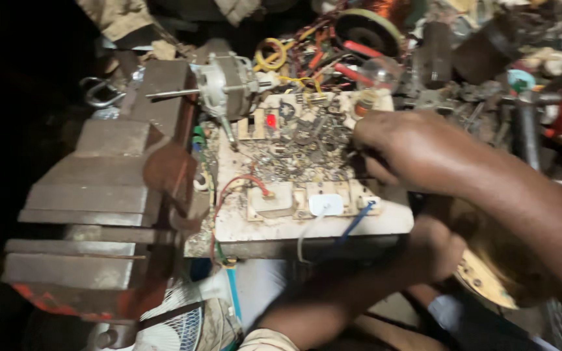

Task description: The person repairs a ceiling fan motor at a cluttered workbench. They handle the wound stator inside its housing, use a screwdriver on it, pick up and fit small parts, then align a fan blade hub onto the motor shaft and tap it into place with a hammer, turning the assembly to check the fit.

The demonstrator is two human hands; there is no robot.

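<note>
Rusted iron marks the bench vise [99,195] at the left edge of the table, and it is judged heavy and fixed. Just right of it, at the top, a small electric motor [226,84] with a thin steel shaft is seen lying on its side; it would be stiff and fairly heavy, best taken by its round body and not by the shaft. Below and to the right lies a pale board [313,224], stained and worn, on which a heap of small metal parts [304,146] is scattered: screws, washers and similar bits, too small to be told apart. These pieces are judged light, hard and slippery, easily lost, and best pinched one at a time between fingertips. A red wire [229,192] and a blue wire [357,221] are seen on the board, both soft and easily bent. The left hand [434,250] is held low beside the board's near right corner, blurred and in shadow; whether it is clenched or open cannot be told, though a yellowish round object [486,279] lies against it. The right hand [401,146] is set over the right side of the heap, fingers curled down into the parts as if pinching; what is pinched cannot be made out.
</note>
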